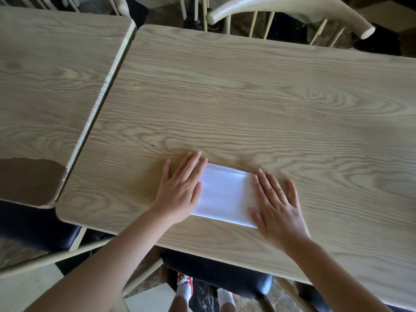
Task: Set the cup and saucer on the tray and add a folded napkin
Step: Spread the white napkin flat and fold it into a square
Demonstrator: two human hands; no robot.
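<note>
A white napkin, folded into a rectangle, lies flat near the front edge of the light wooden table. My left hand rests palm down on its left end, fingers spread. My right hand presses flat on its right end, fingers also spread. Neither hand grips anything. No cup, saucer or tray is in view.
A second wooden table stands to the left across a narrow gap, its front corner chipped. A pale wooden chair stands behind the far edge. A dark chair seat sits under the front edge, by my feet.
</note>
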